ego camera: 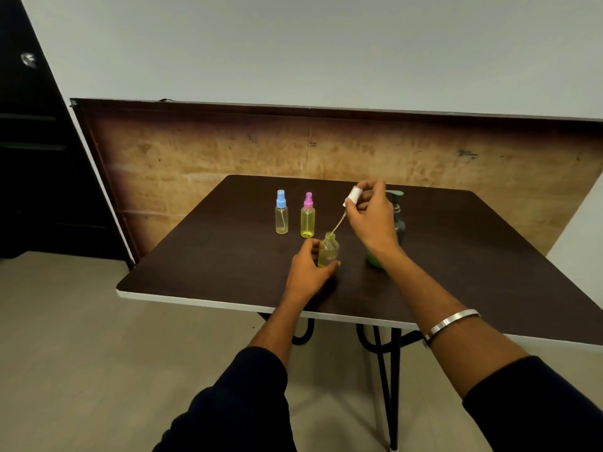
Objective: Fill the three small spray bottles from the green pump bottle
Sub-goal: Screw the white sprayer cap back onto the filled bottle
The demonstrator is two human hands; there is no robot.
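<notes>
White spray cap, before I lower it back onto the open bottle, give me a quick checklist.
1. Left hand grips the open bottle: ok.
2. Right hand pinches the white spray cap: ok.
3. Dip tube tip in the bottle mouth: ok.
4. Cap straight above the neck: not ok, tilted.
5. Fill level enough: cannot tell.
6. Green pump bottle clear of the right arm: cannot tell.
</notes>
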